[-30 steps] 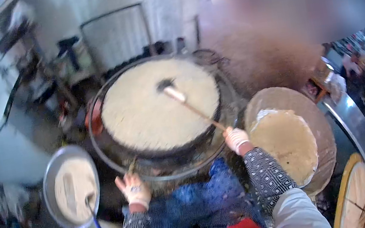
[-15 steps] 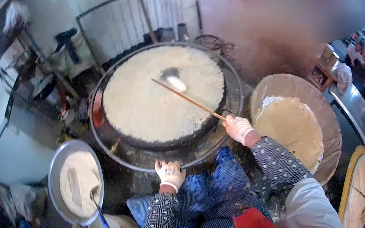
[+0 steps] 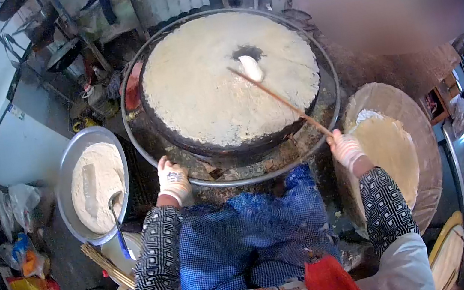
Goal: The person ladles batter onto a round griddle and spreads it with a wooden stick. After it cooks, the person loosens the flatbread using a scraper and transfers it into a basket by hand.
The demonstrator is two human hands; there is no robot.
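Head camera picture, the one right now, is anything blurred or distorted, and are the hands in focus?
In the head view, a smooth oval smear hides the upper right; in the head view, wide-angle bending curves the outer edges into black corners; in the head view, the left hand, right hand and stick look fairly sharp.

Right hand (image 3: 347,150) grips wooden stick (image 3: 283,101) at its near end. Beyond the grip: pale sheet (image 3: 213,84) on round griddle (image 3: 245,150). Left of it: left hand (image 3: 173,181) at metal ring (image 3: 244,181).
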